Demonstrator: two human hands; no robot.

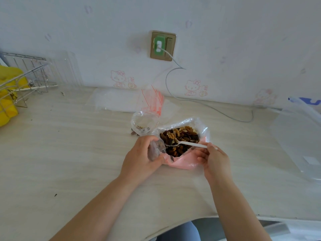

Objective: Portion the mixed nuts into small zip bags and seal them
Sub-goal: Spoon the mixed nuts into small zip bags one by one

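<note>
My left hand (139,159) curled around a small zip bag (155,150) partly filled with nuts, its mouth turned right. My right hand (212,160) pinched the handle of a white plastic spoon (188,144), whose bowl lay over the mixed nuts (180,138) in the large open bag (187,160) between my hands. Just beyond, to the far left, stood another small bag (144,123) and a stack of red-striped zip bags (152,99) on the pale table (69,153).
</note>
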